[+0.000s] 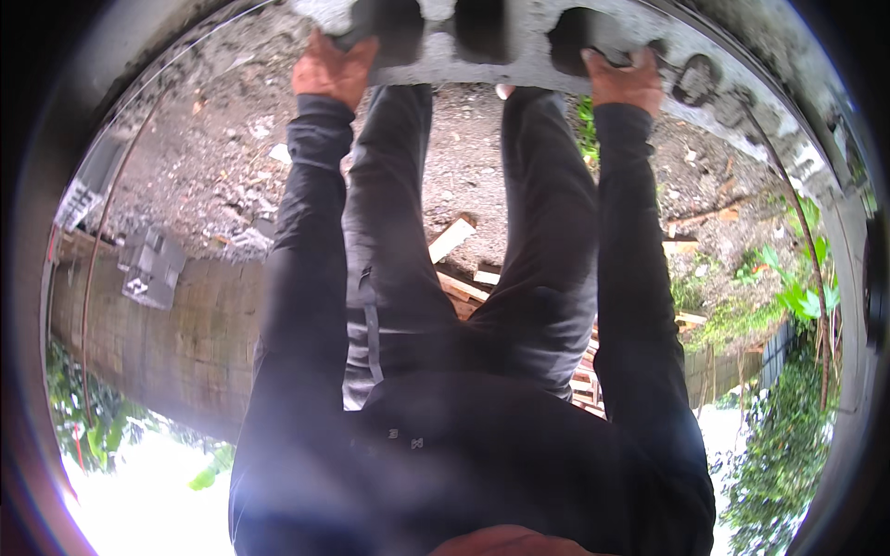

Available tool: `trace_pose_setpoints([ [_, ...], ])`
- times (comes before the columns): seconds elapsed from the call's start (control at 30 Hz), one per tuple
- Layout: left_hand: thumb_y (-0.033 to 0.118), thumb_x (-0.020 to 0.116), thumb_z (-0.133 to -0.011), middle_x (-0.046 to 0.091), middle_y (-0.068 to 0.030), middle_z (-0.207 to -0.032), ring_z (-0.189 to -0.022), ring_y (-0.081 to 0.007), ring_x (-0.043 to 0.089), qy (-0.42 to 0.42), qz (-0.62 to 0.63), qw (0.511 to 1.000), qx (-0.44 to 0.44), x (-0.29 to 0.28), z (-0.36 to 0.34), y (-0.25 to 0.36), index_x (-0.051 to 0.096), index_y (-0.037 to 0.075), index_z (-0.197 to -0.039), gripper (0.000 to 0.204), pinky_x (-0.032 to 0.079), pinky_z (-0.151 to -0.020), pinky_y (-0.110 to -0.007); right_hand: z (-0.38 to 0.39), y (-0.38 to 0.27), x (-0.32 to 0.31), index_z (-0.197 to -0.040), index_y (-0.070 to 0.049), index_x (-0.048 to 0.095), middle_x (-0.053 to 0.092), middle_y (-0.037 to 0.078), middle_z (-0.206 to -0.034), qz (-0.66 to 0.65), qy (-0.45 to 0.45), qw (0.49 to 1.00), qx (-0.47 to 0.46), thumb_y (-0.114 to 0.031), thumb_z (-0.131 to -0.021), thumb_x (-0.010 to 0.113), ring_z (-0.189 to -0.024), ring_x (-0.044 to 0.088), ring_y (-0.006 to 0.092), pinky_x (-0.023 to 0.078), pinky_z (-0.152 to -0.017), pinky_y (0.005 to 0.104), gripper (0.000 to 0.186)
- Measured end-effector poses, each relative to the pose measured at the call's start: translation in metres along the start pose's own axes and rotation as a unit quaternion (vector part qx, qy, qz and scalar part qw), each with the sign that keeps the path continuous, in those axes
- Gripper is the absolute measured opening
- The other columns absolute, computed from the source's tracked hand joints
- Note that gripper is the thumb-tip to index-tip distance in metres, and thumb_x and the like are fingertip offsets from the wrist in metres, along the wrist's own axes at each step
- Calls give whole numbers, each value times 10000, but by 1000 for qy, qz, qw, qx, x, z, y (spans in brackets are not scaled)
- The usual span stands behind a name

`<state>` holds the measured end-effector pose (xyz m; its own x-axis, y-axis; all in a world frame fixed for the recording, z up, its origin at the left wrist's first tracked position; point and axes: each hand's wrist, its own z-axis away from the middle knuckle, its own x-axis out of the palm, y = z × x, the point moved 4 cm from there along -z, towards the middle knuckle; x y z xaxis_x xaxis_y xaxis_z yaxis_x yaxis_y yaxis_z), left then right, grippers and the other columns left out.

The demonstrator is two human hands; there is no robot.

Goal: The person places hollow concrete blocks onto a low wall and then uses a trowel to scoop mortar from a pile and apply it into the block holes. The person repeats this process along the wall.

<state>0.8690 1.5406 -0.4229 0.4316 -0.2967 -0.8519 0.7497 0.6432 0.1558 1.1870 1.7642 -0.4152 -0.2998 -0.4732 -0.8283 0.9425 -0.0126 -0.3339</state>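
Note:
A grey hollow concrete block (530, 51) with dark openings lies across the top of the view, in front of my legs. At its left end my left hand (334, 69) is closed on it, with the fingertips hidden past the block's edge. My right hand (626, 82) grips the right end the same way, thumb near an opening. Both arms are stretched out straight in dark sleeves. Whether the block rests on the masonry under it or is lifted cannot be made out.
Rough masonry with more openings (695, 79) continues right. Thin rods stand at left (111, 204) and right (797, 199). Grey blocks (153, 266) sit by a wall (185, 334) at left. Wood scraps (451, 241) lie on the rubbly soil between my legs; green plants (807, 296) grow at right.

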Motion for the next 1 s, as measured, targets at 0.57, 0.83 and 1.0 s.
trace_pose_setpoints([
  [0.57,461,728,-815,696,-218,-959,-902,-317,682,-13,107,989,-99,-14,-1,8,644,-52,-993,549,521,-788,-372,-5,-6,-7,-1237,79,531,669,290,-1077,58,-38,997,34,-446,-693,793,-1041,652,417,514,-919,431,801],
  [0.83,510,716,-766,699,-232,-965,-927,-372,675,-5,146,981,-125,-11,-4,4,625,-51,-1038,630,520,-835,-403,-8,-4,-5,-1253,69,528,669,286,-1089,95,-55,993,36,-477,-696,784,-1046,654,412,514,-924,423,822],
  [1.0,526,699,-745,691,-256,-973,-949,-405,667,-32,143,977,-154,-18,0,11,609,-66,-1051,672,516,-861,-419,-9,-2,-5,-1263,65,526,668,285,-1093,102,-52,993,23,-496,-690,778,-1044,654,413,513,-927,422,841],
])
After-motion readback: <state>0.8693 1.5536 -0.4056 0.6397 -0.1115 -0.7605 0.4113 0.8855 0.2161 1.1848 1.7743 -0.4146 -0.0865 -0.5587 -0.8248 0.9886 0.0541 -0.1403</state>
